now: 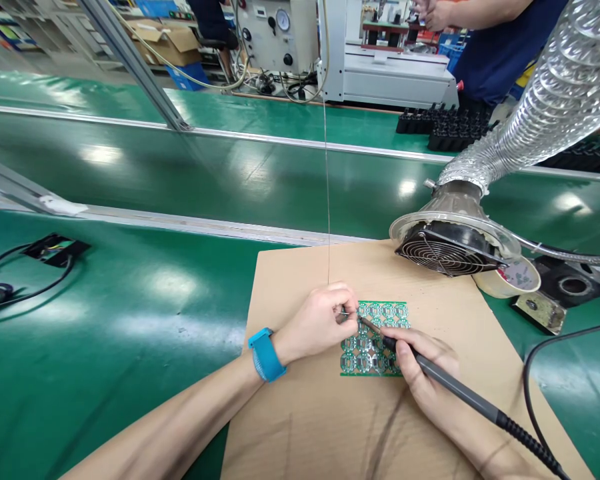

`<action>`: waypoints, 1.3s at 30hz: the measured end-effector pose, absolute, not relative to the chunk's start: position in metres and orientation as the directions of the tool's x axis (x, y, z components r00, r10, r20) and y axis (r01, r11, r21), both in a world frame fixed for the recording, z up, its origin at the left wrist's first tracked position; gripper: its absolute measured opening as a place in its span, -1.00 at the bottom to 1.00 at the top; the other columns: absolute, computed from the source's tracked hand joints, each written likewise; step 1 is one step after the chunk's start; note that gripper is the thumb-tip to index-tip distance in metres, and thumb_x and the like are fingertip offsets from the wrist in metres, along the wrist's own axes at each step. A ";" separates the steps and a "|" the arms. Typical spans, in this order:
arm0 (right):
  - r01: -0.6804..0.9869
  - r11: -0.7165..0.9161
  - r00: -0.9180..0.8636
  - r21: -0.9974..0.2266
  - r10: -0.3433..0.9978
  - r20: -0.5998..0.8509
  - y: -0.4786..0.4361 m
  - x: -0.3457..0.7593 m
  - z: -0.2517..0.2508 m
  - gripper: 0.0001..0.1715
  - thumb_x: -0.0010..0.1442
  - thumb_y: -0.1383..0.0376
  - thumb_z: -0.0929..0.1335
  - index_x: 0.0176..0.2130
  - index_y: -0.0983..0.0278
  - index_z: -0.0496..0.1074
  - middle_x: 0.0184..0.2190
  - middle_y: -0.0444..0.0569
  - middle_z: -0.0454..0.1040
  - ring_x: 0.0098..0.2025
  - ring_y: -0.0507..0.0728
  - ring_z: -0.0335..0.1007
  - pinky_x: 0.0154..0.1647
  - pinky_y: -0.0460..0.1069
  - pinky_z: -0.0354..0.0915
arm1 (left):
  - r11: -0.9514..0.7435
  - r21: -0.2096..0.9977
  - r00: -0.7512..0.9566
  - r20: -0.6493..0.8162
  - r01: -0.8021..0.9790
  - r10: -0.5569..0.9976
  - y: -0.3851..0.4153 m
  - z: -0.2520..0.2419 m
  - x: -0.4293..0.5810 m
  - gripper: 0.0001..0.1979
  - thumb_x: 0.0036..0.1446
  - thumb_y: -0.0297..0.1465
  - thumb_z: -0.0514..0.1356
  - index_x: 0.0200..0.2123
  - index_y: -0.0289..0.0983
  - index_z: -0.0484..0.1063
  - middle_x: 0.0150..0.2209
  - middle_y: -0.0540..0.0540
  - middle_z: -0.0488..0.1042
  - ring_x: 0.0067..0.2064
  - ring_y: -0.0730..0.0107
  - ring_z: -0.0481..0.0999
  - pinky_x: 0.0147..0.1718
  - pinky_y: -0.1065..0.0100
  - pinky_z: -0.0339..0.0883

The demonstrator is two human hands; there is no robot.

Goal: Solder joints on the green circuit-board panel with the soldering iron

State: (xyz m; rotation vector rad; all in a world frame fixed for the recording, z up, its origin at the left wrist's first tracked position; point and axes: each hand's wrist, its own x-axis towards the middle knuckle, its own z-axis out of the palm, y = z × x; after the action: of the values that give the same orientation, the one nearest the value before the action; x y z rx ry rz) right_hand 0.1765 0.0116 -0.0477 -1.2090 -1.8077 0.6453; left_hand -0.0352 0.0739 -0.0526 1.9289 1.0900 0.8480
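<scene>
A green panel of small round circuit boards (pixel 375 361) lies flat on a sheet of brown cardboard (pixel 300 413). My right hand (pixel 425 363) is closed around the dark grey handle of a soldering iron (pixel 455 388), whose tip points up and left at the panel's upper left part. Pinched in my left hand (pixel 327 317) is a thin solder wire (pixel 327 200) that hangs down from above. The fingers of that hand hover close to the iron's tip and cover the panel's upper left corner. Whether tip and wire touch the panel, I cannot tell.
A round fume extractor fan (pixel 450 247) on a silver duct (pixel 525 113) overhangs the cardboard's back right. Beside it are a tape roll (pixel 510 279) and a black metal stand (pixel 570 287). Cables (pixel 10 293) lie at left. A co-worker (pixel 500 53) is behind the conveyor.
</scene>
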 end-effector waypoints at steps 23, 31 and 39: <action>0.573 0.519 -0.044 -0.635 0.793 0.608 -0.002 0.185 -0.037 -0.73 0.24 0.43 0.29 -0.21 0.18 0.56 -0.36 -0.10 0.64 -0.36 0.12 0.59 -0.34 -0.02 0.47 | -0.660 0.304 0.407 0.591 0.687 0.696 0.069 -0.041 -0.051 -0.95 0.25 -0.46 0.22 -0.28 -0.25 0.38 -0.46 0.05 0.48 -0.45 0.51 0.41 -0.41 0.38 0.20; 0.559 0.600 -0.176 -0.573 0.761 0.625 -0.004 0.187 -0.047 -0.70 0.24 0.48 0.27 -0.10 0.23 0.48 -0.32 -0.06 0.62 -0.33 0.10 0.58 -0.32 0.00 0.45 | -0.116 0.912 0.283 0.000 0.394 0.959 0.069 -0.045 -0.039 -0.75 0.20 -0.29 0.24 -0.46 -0.29 0.37 -0.65 0.14 0.19 -0.61 0.61 0.08 -0.65 0.49 -0.05; 0.556 0.600 -0.206 -0.575 0.769 0.605 -0.003 0.185 -0.047 -0.69 0.25 0.49 0.27 -0.09 0.24 0.48 -0.32 -0.09 0.61 -0.35 0.05 0.55 -0.30 -0.03 0.46 | -0.151 0.906 0.341 0.008 0.396 0.940 0.068 -0.048 -0.039 -0.88 0.13 -0.42 0.21 -0.45 -0.31 0.41 -0.55 0.06 0.33 -0.53 0.60 0.24 -0.56 0.51 0.11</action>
State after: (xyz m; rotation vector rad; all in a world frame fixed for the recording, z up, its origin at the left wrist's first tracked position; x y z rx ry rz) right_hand 0.1853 -0.0025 -0.0467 -1.0631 -1.8903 0.2859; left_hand -0.0390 0.0681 -0.0479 1.7210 1.2003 0.7729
